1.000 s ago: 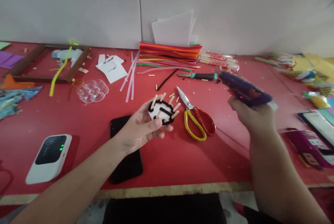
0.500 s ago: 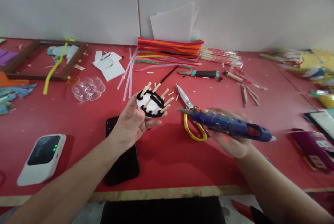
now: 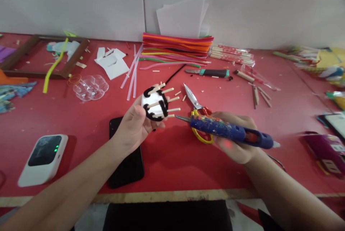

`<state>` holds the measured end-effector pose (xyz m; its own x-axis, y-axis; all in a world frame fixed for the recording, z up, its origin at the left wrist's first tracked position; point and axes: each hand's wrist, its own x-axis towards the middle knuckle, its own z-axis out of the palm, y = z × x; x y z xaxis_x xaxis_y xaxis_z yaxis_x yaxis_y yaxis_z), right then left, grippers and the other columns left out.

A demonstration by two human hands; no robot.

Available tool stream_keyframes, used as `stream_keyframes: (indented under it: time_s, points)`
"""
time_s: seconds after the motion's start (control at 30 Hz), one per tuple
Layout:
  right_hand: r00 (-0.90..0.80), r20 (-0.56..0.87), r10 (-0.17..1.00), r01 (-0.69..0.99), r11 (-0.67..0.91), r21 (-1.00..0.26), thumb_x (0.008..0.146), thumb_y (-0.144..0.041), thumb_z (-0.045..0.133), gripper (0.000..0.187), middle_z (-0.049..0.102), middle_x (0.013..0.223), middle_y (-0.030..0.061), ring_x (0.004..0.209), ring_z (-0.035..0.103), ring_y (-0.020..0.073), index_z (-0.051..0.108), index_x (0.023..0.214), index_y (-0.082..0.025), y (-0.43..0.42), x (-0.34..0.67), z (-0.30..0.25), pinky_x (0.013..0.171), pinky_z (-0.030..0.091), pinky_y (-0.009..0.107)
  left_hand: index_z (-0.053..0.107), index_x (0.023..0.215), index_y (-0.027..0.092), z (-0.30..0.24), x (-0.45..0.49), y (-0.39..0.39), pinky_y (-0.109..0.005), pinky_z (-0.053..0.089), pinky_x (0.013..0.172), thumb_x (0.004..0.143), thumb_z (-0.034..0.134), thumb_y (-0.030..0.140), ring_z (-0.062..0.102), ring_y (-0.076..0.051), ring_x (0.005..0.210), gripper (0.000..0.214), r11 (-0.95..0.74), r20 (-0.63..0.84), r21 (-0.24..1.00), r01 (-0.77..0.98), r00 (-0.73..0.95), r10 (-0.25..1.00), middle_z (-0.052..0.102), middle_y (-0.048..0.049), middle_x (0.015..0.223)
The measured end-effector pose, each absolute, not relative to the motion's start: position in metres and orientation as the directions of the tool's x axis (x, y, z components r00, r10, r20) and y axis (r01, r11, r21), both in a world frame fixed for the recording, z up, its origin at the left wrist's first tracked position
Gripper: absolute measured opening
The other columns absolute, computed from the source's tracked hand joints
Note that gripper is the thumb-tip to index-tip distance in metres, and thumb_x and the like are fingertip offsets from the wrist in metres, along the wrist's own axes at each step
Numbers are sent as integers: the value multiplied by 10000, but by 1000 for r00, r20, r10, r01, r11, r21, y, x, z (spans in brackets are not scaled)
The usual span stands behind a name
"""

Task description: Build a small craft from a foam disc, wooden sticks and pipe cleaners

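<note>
Between the thumb and fingers of my left hand (image 3: 136,126) is a small white craft piece (image 3: 154,98) trimmed with black fuzzy pipe cleaner. Several short wooden sticks (image 3: 174,99) project from it to the right. My right hand (image 3: 237,144) is wrapped round a blue, paint-spotted hot glue gun (image 3: 218,127). Its metal nozzle points left, at the end of the lowest stick; whether they touch I cannot tell. Partly behind the glue gun lie scissors (image 3: 192,96) with yellow handles. Below my left wrist is a black phone (image 3: 129,170).
Bundled coloured pipe cleaners (image 3: 175,46) lie by the wall, with a utility knife (image 3: 215,73) before them. A clear plastic palette (image 3: 91,87), a brown frame (image 3: 32,74) and a white device (image 3: 43,161) are on the left. Loose sticks (image 3: 264,96) and a purple pouch (image 3: 323,152) lie right.
The glue gun has moved left, bringing its nozzle to the lowest stick's end. My left hand has turned the craft piece so its sticks point more to the right.
</note>
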<state>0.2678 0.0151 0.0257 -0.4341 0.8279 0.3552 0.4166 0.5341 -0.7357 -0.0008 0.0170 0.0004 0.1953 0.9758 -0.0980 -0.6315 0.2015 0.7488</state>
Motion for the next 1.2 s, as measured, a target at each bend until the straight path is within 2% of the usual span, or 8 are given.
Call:
stream_keyframes:
  time_s: [0.1,0.27,0.4,0.47,0.6,0.83,1.0,1.2]
  points:
    - [-423,356,833,421,529,-737,844,-358,618,116,700,718,39,548,625,173,639,852,-244,15,267,26,492,488,312,756,998,190,2,0,17,-254,621,641,652,856,654,725,-173,717,587,208,-108,753,-625,194,975,754,-36,849]
    - [-409,349,843,424,514,-746,839,-393,624,146,693,695,33,536,614,171,637,841,-247,15,267,27,491,487,312,704,1273,219,3,0,16,-263,617,637,658,855,653,726,-181,725,767,206,-108,754,-624,191,976,762,-43,911]
    - [-405,315,858,464,490,-738,828,-370,614,121,698,691,41,529,613,176,630,810,-251,14,267,28,488,495,320,667,1349,239,4,1,17,-254,628,645,671,845,658,716,-164,743,816,203,-93,759,-619,205,974,762,-58,1030]
    - [-421,358,833,444,533,-720,824,-331,615,85,695,688,31,512,610,165,627,809,-248,15,267,28,474,493,302,651,1372,246,4,1,17,-246,631,646,671,843,665,709,-151,735,839,198,-82,765,-613,212,974,757,-53,1037]
    - [-463,478,746,343,648,-680,806,-245,616,46,678,693,13,504,605,132,634,844,-227,18,267,26,463,481,250,650,1361,227,3,0,17,-237,635,645,686,819,692,695,-127,714,836,187,-61,780,-598,226,972,749,-48,1042]
    - [-473,486,735,311,656,-688,832,-246,608,42,648,683,6,513,591,122,640,840,-219,20,268,23,463,468,245,644,1355,220,1,0,18,-244,636,656,712,802,693,707,-138,740,813,179,-47,781,-599,229,972,747,-46,1040]
    - [-471,486,736,316,655,-686,849,-249,616,92,661,693,8,510,598,122,667,917,-215,20,268,23,457,476,242,622,1378,217,2,0,18,-243,636,663,716,802,689,725,-144,735,833,186,-50,775,-604,236,971,765,-68,1088]
    - [-480,497,723,316,671,-670,841,-249,620,69,666,697,10,515,599,125,660,889,-220,20,266,25,464,488,244,676,1287,218,0,0,17,-237,650,704,697,834,652,749,-148,737,750,219,-63,722,-656,253,965,767,-19,947]
